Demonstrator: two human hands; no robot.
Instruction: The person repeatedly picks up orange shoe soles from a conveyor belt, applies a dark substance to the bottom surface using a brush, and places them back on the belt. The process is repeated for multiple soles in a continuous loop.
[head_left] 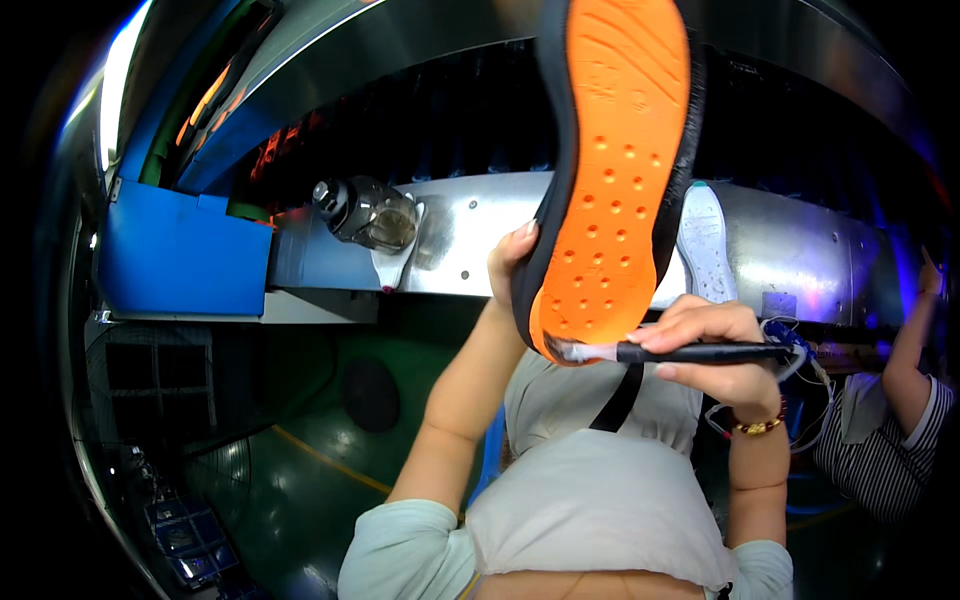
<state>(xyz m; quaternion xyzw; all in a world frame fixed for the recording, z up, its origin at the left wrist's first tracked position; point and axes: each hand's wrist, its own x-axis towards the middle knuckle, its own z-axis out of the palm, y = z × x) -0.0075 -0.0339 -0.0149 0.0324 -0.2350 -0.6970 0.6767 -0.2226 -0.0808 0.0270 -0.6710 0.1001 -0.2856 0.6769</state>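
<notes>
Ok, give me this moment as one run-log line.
left hand: holds orange-soled shoe, sole up | right hand: holds black brush, bristles on sole's near edge | behind: metal bench, glass jar

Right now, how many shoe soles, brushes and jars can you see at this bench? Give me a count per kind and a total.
Shoe soles: 2, the orange sole held up in the left hand, and a white sole lying on the metal shelf.
Brushes: 1, the black brush in the right hand.
Jars: 1, a glass jar on the shelf.
Total: 4.
</notes>
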